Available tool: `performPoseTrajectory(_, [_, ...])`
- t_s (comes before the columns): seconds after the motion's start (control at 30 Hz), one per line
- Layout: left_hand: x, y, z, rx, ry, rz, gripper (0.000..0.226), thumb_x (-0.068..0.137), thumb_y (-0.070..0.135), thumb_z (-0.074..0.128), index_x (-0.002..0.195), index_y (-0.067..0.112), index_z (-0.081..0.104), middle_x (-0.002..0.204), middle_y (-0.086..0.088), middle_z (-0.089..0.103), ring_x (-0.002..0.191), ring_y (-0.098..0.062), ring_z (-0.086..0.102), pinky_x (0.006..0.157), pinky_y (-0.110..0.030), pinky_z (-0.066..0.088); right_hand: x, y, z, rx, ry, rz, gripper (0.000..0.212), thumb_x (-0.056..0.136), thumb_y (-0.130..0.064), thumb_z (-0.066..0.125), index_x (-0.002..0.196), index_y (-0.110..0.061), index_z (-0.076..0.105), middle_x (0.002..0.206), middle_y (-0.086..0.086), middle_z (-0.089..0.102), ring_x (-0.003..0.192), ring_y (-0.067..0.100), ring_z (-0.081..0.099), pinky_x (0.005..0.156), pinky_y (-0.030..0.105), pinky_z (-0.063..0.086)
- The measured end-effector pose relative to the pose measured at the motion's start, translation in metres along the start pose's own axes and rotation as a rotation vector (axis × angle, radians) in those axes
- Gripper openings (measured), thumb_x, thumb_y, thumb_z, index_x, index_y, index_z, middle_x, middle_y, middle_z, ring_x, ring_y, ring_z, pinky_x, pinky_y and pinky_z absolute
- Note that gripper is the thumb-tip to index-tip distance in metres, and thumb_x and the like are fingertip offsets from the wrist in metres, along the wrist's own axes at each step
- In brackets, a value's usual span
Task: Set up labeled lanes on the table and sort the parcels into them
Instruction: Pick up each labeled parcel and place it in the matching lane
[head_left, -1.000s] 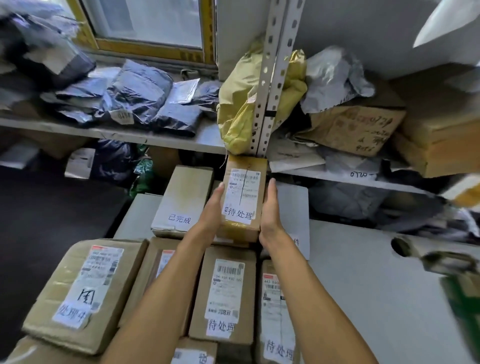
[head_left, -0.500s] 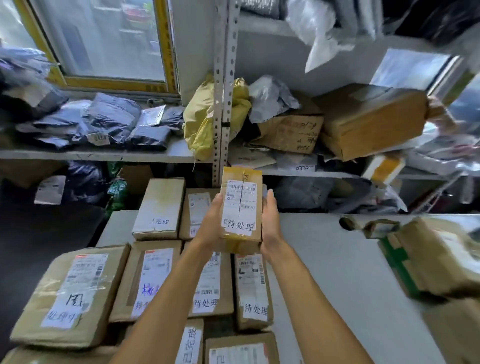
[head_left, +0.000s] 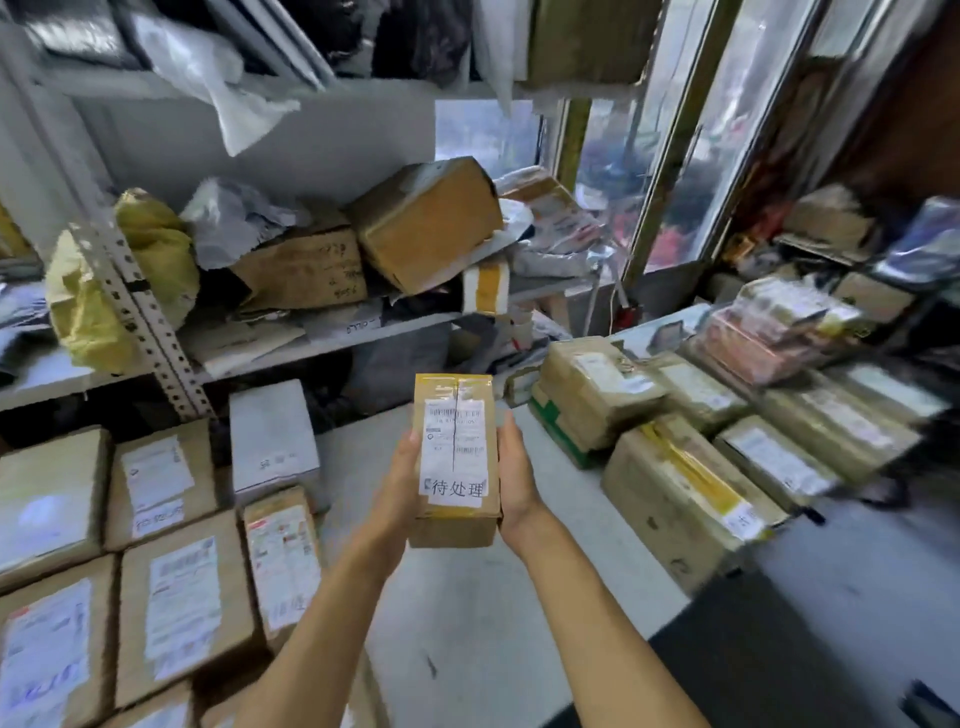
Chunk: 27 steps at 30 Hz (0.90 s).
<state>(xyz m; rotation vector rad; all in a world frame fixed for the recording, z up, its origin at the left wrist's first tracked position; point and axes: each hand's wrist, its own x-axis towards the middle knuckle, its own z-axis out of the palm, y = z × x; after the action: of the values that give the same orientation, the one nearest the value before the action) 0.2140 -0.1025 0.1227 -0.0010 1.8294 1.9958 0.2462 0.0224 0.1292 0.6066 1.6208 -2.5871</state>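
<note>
A small brown cardboard parcel (head_left: 453, 457) with yellow tape and a white shipping label hangs in the air above the grey table (head_left: 467, 613). My left hand (head_left: 397, 480) grips its left side and my right hand (head_left: 514, 475) grips its right side, fingers wrapped behind it. Rows of labeled brown parcels (head_left: 182, 597) lie on the table at the left. A second group of taped parcels (head_left: 670, 488) lies at the right.
A metal shelf (head_left: 332, 338) behind the table holds a yellow bag (head_left: 119, 291), grey mailers and a tilted brown box (head_left: 426, 223). A white box (head_left: 272, 434) stands at the back left of the table. Windows and more stacked packages fill the right side.
The parcel has come up off the left rows and travelled right with both hands still on it. The view has swung right, bringing the right-hand parcel group into sight.
</note>
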Motion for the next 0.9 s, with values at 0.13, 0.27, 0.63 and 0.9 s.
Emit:
performPoseTrajectory(0.13, [-0.024,-0.023,0.075,0.007,-0.03,-0.025,0.049,0.107,0.051,0.027,0.122,0.029,0.068,0.101,0.005,0.079,0.091,-0.015,0.076,0.079,-0.031,0.055,-0.029,-0.011,-0.075,0.03,0.008,0.042,0.074,0.107,-0.063,0.011,0.145,-0.021,0.058,0.139,0.01,0.066,0.12,0.027,0.068,0.1,0.042,0.057])
performPoseTrajectory(0.27, [-0.046,-0.047,0.145,0.025,-0.041,-0.034,0.05,0.106,0.055,0.028,0.126,0.03,0.066,0.11,0.001,0.078,0.096,-0.018,0.076,0.081,-0.034,0.055,-0.059,-0.026,-0.147,0.008,-0.014,0.067,0.064,0.109,-0.057,0.011,0.13,-0.026,0.063,0.116,0.0,0.075,0.094,0.011,0.075,0.072,0.025,0.061])
performPoseTrajectory(0.63, [-0.017,-0.048,0.256,0.034,0.011,-0.044,0.058,0.095,0.067,0.031,0.134,0.034,0.058,0.122,-0.002,0.072,0.106,-0.023,0.072,0.094,-0.043,0.056,-0.054,-0.081,-0.24,-0.164,0.027,-0.02,0.067,0.104,-0.067,0.015,0.15,-0.033,0.051,0.15,0.002,0.057,0.132,0.02,0.059,0.116,0.046,0.044])
performPoseTrajectory(0.9, [0.033,-0.023,0.292,-0.01,0.059,0.009,0.052,0.105,0.058,0.026,0.132,0.03,0.061,0.118,-0.002,0.075,0.105,-0.022,0.072,0.094,-0.04,0.055,-0.007,-0.132,-0.262,-0.12,-0.066,-0.04,0.059,0.108,-0.056,0.012,0.126,-0.032,0.063,0.128,-0.002,0.07,0.106,0.009,0.07,0.093,0.03,0.057])
